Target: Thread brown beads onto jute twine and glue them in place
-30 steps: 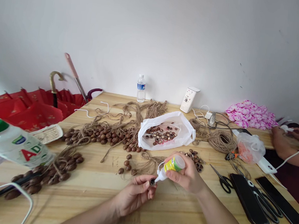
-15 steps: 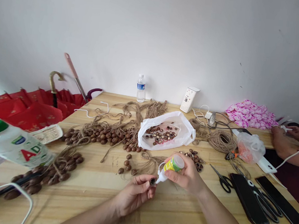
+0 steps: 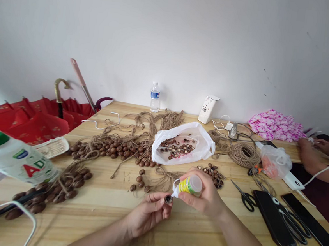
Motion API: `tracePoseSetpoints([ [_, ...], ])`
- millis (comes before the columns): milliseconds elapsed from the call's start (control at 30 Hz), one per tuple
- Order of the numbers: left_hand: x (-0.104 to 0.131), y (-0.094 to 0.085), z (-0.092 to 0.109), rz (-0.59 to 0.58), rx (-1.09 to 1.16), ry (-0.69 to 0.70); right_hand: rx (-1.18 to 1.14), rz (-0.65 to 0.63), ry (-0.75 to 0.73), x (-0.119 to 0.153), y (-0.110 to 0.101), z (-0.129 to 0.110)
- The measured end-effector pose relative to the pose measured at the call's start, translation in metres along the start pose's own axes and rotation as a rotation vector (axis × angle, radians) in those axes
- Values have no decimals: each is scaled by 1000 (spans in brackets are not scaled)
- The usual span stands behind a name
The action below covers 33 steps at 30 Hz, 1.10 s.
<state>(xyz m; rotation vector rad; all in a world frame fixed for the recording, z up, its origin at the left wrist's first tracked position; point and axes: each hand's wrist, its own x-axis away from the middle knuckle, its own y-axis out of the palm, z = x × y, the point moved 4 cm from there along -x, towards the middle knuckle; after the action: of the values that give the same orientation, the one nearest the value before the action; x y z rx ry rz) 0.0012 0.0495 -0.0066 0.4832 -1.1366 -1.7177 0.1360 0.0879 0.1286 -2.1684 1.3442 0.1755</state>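
Between the fingertips of my left hand (image 3: 150, 213) is a brown nutshell half (image 3: 168, 199), its hollow side showing. My right hand (image 3: 204, 193) grips a small white glue bottle (image 3: 189, 184) with a yellow-green label, tilted so its nozzle meets the rim of the shell. Whether glue is coming out I cannot tell. Beyond my hands lies an open white plastic bag (image 3: 198, 152) with several shell pieces inside. A pile of shell halves (image 3: 212, 175) is just behind my right hand. Whole brown nuts (image 3: 139, 179) and twine lie left of the bag.
Strung nuts (image 3: 114, 149) spread across the left. A green-capped white bottle (image 3: 16, 158) stands near the left edge. Small scissors (image 3: 246, 197), phones (image 3: 272, 218), larger scissors (image 3: 292, 222) and a twine coil (image 3: 243, 154) lie right. Another person's hands (image 3: 311, 154) are at the far right.
My right hand has tipped the glue bottle flatter and moved its nozzle up to the rim of the shell. My left hand keeps the shell nearly in place.
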Motion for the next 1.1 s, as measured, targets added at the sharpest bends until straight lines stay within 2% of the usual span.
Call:
tracePoseSetpoints([
  [367, -1, -1, 0, -29, -4, -5, -46, 84, 2, 1, -4, 6],
  [700, -1, -2, -1, 5, -1, -10, -122, -76, 4, 1, 3, -1],
  [800, 0, -2, -1, 5, -2, -6, -222, -4, 97, 2, 0, 7],
  [900, 0, -3, -1, 4, 1, -10, -480, 121, 185, 1, -10, 18],
  [1000, 0, -3, -1, 9, 4, -10, -706, 244, 173, -4, -30, 21],
  [1100, 0, -2, -2, 1, -1, -10, -730, 382, 191, -1, -60, 24],
])
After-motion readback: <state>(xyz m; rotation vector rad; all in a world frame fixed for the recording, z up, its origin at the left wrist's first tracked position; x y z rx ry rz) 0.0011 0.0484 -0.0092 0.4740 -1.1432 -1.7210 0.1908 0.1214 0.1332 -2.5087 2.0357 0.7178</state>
